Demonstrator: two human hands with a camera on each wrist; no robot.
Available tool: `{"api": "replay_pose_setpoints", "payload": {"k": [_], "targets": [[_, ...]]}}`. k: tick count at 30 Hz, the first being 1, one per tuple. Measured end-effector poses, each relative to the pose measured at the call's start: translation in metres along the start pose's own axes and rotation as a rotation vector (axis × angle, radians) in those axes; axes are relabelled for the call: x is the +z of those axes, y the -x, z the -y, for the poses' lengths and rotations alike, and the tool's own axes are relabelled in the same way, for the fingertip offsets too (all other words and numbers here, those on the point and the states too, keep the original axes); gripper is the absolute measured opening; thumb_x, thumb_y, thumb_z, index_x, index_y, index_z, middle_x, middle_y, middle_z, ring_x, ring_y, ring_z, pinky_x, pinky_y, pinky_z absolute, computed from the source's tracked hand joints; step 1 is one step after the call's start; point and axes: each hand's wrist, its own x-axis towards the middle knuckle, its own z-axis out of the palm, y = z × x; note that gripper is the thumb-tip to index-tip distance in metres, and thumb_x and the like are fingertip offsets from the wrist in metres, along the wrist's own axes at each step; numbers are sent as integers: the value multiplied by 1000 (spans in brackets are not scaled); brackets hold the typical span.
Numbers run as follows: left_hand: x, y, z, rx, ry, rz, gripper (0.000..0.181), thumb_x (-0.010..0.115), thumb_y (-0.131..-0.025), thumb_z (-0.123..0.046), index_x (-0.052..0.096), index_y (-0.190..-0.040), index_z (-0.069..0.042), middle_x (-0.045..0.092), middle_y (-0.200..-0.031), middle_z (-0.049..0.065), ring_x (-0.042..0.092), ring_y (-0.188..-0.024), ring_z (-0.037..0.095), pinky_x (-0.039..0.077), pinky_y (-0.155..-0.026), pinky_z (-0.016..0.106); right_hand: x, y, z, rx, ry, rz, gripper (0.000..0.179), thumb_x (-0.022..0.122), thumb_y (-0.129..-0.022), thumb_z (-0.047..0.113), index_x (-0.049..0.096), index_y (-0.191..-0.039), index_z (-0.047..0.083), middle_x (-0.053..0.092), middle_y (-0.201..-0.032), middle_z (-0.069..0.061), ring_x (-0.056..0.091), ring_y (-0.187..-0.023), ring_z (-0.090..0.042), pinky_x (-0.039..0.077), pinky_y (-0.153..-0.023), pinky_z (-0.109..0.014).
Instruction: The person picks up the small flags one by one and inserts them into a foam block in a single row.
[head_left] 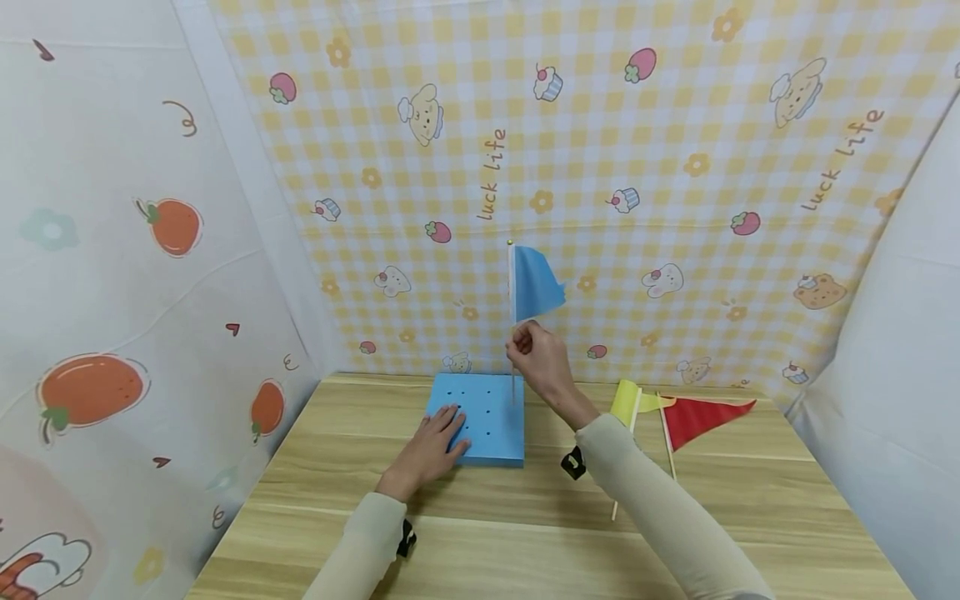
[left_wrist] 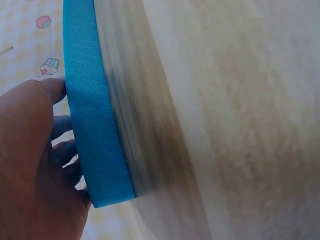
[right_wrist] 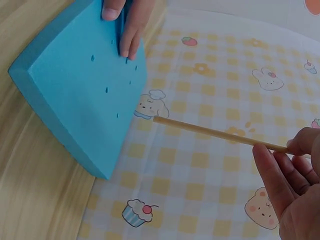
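A blue foam block (head_left: 504,435) with several small holes in its top lies flat at the back of the table. My left hand (head_left: 429,447) rests on its left side, fingers spread over the top. The block's front side (left_wrist: 97,115) shows beside this hand in the left wrist view. Above the block's right side, my right hand (head_left: 546,360) pinches the thin wooden stick (right_wrist: 215,133) of a small blue flag (head_left: 536,285). The flag stands upright, its cloth above the fingers. In the right wrist view the stick's bare lower end is apart from the block's holes.
Right of the block, a yellow flag (head_left: 622,403) and a red triangular flag (head_left: 701,421) lie on the wooden table (head_left: 495,550), their sticks pointing toward the front. A checkered cloth (head_left: 600,125) hangs behind the table. A white printed cloth (head_left: 112,275) hangs at the left.
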Motion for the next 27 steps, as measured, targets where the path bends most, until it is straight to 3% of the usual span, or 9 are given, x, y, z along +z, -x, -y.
{"api": "replay_pose_setpoints", "payload": {"k": [27], "targets": [[-3,2,-2,-2,33,3,61,52,-113,-39,44,-162,-3,34,-173,18,28,-163,40,22,-131,64,13,-6,-4,5,13,4,7,72,-99,10,68,-94,6,74,-85,-10,72,-75,-22,63,-71,-39]]}}
